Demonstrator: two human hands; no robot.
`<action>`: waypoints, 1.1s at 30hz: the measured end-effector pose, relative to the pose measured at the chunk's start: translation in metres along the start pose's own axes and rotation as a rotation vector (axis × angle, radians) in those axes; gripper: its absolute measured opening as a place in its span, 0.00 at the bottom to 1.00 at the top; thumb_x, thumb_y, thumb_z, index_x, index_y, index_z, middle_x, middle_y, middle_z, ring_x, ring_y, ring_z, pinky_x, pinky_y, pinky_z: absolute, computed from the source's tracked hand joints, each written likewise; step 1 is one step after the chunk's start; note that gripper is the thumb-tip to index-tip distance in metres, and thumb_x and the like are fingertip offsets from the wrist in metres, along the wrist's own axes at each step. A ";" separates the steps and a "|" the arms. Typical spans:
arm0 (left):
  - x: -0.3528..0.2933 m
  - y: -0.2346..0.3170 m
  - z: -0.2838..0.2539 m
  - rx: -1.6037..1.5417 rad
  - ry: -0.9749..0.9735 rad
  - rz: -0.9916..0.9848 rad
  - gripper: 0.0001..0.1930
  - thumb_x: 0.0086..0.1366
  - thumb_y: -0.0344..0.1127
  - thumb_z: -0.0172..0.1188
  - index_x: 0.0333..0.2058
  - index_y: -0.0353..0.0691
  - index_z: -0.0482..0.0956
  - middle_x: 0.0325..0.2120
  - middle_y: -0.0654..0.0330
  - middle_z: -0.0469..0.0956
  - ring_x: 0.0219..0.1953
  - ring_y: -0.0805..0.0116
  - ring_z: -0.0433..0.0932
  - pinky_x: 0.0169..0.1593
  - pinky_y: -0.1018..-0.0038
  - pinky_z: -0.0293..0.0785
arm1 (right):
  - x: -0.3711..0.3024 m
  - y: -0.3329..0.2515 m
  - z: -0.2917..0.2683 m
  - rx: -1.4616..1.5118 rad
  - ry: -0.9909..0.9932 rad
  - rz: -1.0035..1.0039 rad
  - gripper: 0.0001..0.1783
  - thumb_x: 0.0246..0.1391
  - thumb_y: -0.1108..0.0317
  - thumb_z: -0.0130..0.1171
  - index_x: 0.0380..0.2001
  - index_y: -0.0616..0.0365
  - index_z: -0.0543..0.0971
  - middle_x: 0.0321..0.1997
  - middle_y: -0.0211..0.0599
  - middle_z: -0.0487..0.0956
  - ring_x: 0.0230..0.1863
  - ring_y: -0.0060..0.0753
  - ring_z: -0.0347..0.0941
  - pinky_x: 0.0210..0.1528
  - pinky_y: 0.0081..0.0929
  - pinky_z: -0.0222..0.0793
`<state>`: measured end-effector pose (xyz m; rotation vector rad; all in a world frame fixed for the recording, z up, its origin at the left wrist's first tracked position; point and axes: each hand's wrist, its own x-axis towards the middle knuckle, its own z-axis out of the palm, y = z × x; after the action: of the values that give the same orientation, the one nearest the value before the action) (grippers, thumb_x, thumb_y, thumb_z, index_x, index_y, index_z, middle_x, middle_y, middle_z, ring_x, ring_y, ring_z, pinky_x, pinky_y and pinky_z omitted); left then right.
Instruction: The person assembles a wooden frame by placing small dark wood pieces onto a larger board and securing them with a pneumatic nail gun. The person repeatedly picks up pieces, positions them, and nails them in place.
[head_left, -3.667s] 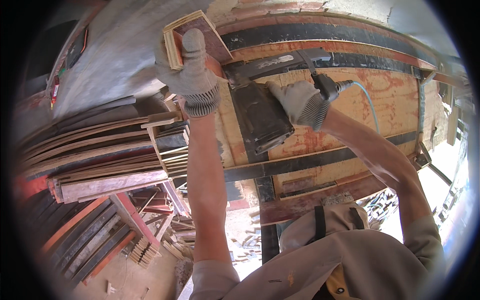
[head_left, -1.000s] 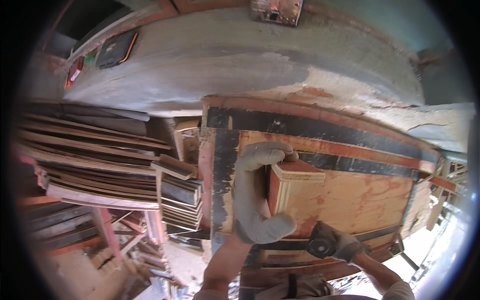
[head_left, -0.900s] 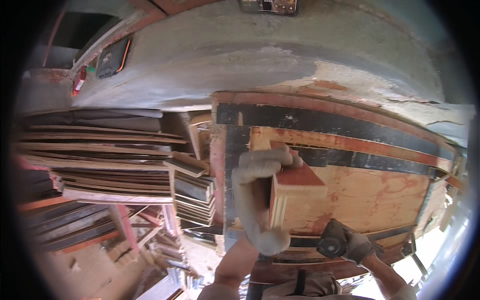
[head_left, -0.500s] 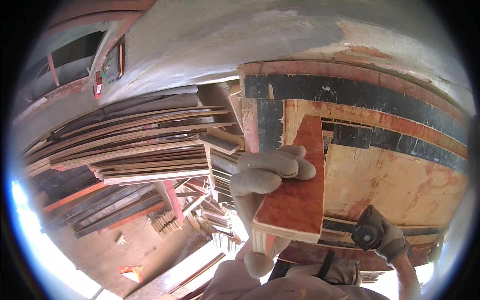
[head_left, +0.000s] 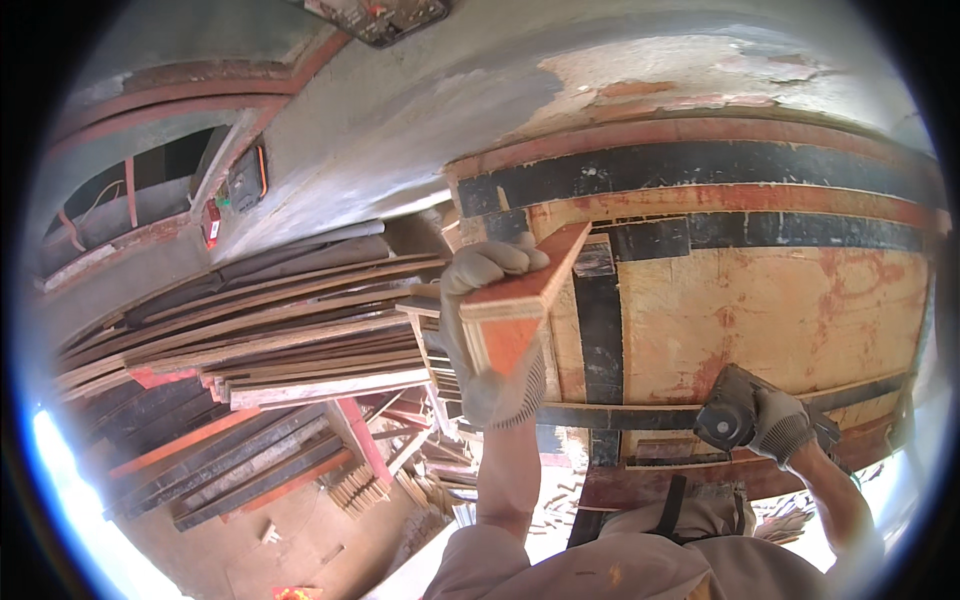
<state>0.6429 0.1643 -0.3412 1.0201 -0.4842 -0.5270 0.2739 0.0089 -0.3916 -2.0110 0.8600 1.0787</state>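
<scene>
My right hand point(head_left: 785, 428) is closed on the sander point(head_left: 728, 420), resting low on the table point(head_left: 780, 310). My left hand point(head_left: 487, 330) grips the board point(head_left: 515, 300), raised edge-on. I'm checking it; next needs steady placement. Beyond, planks point(head_left: 250, 340).

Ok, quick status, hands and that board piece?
Left hand gripping small plywood piece, raised edge-on. Right hand holding power sander on workbench panel. Nothing between them.

Stacked timber planks point(head_left: 250, 330) lie under a grey, peeling plaster wall point(head_left: 480, 110), sunlit floor below.
</scene>
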 end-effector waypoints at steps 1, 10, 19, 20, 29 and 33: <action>0.000 0.000 -0.001 -0.003 0.012 -0.023 0.42 0.56 0.58 0.74 0.57 0.32 0.69 0.54 0.47 0.74 0.60 0.55 0.76 0.73 0.56 0.64 | -0.003 0.000 0.000 -0.013 0.012 -0.040 0.24 0.47 0.47 0.72 0.36 0.58 0.86 0.31 0.53 0.86 0.39 0.59 0.85 0.42 0.49 0.81; -0.003 0.022 -0.007 0.095 0.067 -0.042 0.47 0.57 0.43 0.76 0.72 0.37 0.62 0.57 0.55 0.76 0.64 0.59 0.75 0.69 0.57 0.71 | -0.009 0.013 0.031 0.045 0.156 -0.125 0.23 0.54 0.50 0.67 0.45 0.55 0.85 0.38 0.55 0.86 0.42 0.61 0.84 0.43 0.48 0.81; -0.023 0.036 -0.020 1.581 -0.128 0.710 0.35 0.66 0.31 0.65 0.70 0.37 0.66 0.58 0.46 0.78 0.59 0.47 0.78 0.64 0.55 0.73 | -0.028 0.016 0.044 0.210 0.299 -0.211 0.20 0.63 0.59 0.54 0.56 0.49 0.80 0.42 0.54 0.86 0.43 0.61 0.83 0.44 0.49 0.78; -0.026 0.037 -0.023 1.743 -0.164 0.753 0.32 0.67 0.35 0.64 0.69 0.38 0.68 0.57 0.48 0.79 0.60 0.51 0.77 0.64 0.58 0.73 | -0.030 0.019 0.048 0.198 0.211 -0.105 0.18 0.60 0.58 0.57 0.49 0.53 0.83 0.40 0.54 0.86 0.42 0.60 0.84 0.43 0.49 0.77; -0.157 -0.031 -0.045 1.813 0.049 0.251 0.14 0.71 0.42 0.60 0.50 0.41 0.80 0.44 0.56 0.81 0.49 0.57 0.80 0.54 0.61 0.75 | -0.050 0.022 0.058 0.117 0.155 0.031 0.22 0.58 0.56 0.58 0.44 0.63 0.86 0.40 0.62 0.85 0.44 0.61 0.85 0.45 0.46 0.78; -0.318 -0.094 -0.016 1.372 -0.772 -0.158 0.08 0.70 0.40 0.60 0.39 0.43 0.83 0.37 0.50 0.82 0.40 0.49 0.83 0.44 0.56 0.78 | -0.043 0.022 0.053 0.110 0.184 -0.038 0.22 0.59 0.55 0.57 0.39 0.65 0.86 0.34 0.58 0.85 0.38 0.55 0.85 0.40 0.44 0.78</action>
<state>0.3889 0.3311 -0.4738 2.1676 -1.5806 -0.7270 0.2157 0.0498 -0.3819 -2.0476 0.9496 0.8162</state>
